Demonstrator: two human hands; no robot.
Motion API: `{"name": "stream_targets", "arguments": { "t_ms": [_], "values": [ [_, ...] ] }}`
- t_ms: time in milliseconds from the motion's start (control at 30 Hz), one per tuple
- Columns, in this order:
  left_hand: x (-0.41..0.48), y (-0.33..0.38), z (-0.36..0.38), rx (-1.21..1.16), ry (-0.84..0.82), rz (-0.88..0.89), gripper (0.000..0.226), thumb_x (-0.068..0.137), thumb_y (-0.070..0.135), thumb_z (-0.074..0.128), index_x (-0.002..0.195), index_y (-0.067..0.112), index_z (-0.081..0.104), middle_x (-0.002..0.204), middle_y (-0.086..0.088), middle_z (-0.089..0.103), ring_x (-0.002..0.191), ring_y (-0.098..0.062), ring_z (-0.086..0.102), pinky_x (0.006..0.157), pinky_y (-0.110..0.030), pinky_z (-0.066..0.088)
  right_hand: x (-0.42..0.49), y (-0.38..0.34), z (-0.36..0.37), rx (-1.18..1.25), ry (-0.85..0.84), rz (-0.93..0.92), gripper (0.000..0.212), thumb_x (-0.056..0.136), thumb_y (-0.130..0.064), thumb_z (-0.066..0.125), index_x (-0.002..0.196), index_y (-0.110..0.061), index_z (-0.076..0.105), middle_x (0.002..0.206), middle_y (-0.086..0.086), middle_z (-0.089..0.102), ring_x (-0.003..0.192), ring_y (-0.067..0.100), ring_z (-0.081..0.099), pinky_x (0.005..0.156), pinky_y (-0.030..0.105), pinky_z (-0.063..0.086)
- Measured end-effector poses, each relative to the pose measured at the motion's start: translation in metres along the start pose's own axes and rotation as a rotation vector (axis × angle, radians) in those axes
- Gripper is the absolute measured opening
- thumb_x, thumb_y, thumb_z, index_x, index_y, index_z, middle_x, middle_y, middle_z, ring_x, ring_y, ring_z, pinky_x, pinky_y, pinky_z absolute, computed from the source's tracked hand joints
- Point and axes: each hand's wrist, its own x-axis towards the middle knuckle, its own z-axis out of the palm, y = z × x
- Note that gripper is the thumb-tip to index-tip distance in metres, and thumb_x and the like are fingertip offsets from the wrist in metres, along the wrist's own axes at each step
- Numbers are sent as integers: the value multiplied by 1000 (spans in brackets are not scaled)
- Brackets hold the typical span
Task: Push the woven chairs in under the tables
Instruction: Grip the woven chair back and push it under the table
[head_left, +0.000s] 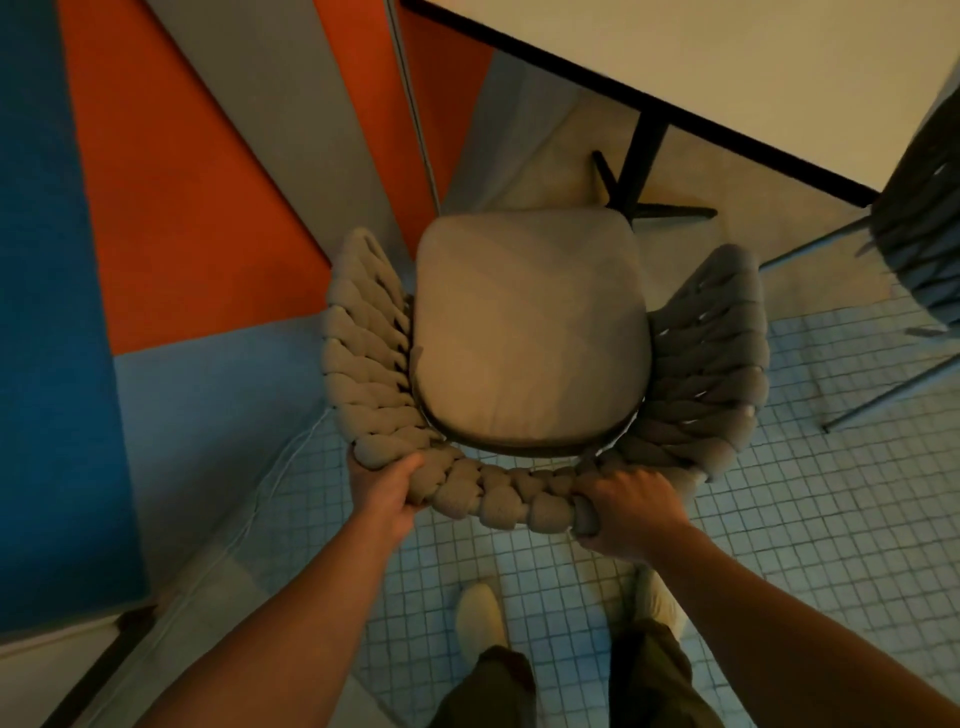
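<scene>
1. Two bare forearms reach up from the bottom of the frame, spread apart and nearly straight, one to each end of the back rim of a woven chair (363, 364).
2. The left hand (387, 488) grips the lower-left part of the rim. Its fingers are curled round the thick woven cord, the thumb lies on top, and the wrist is in line with the forearm.
3. The right hand (631, 512) grips the lower-right part of the rim. It is wrapped tightly round the cord with the knuckles facing up.
4. The chair stands in the middle of the frame on the small-tiled floor (779, 519), seen from above. Its grey seat cushion (530, 332) points toward the top of the frame.
5. The white table (727, 62) fills the upper right. The seat lies below the table's dark edge in the frame, not under the top. The front of the cushion is just beside the foot of the black table base (644, 156).
6. A darker woven chair (919, 234) stands at the right edge.
7. Orange and blue wall panels (182, 182) fill the left side.
8. A pale shoe (480, 616) shows at the bottom centre.
</scene>
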Motion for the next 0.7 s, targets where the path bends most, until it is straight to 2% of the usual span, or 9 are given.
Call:
{"name": "stream_targets", "arguments": {
  "t_ms": [100,267,400,467,567,633,700],
  "values": [
    [6,14,-4,36,-41,-13,72,81,-6,75,141,25,52,128,-9,66,106,-30,68,58,-43,60,0,-14,0,15,10,25,45,86,-57,55,127,-37,55,120,-5,67,111,22,63,90,36,49],
    [18,30,-11,88,-67,-11,72,79,-4,78,139,28,53,126,-9,69,106,-30,69,61,-47,60,5,-35,4,23,39,65,49,83,-61,61,126,-37,57,119,-7,67,109,19,63,91,35,48],
    [18,30,-15,111,-94,-20,74,76,5,84,138,30,53,125,-7,70,108,-30,69,68,-52,60,0,-38,11,59,174,63,49,80,-61,64,122,-36,60,114,-8,69,107,19,62,97,37,42],
    [16,31,-16,129,-93,-19,71,76,11,86,137,27,55,126,-7,70,110,-30,69,68,-50,60,-6,-37,13,182,274,19,48,79,-57,67,121,-36,63,109,-8,70,104,18,63,94,33,42],
    [6,28,-15,154,-90,-22,66,80,14,84,138,26,54,125,-6,71,110,-29,69,68,-48,61,-18,-32,22,587,477,16,33,81,-36,76,112,-27,73,99,-8,73,90,10,67,79,22,51],
    [-1,26,-12,155,-73,-19,69,81,15,83,140,27,50,124,-4,70,109,-27,69,69,-47,61,-29,-33,31,768,744,142,20,84,-23,76,103,-19,74,94,-9,72,81,1,66,73,13,52],
    [-6,26,-12,159,-39,0,77,80,14,84,144,29,44,127,-3,68,110,-26,68,68,-44,61,-41,-42,33,800,933,297,12,85,-18,74,96,-15,72,88,-10,69,75,-1,62,70,11,48]
  ]
}}
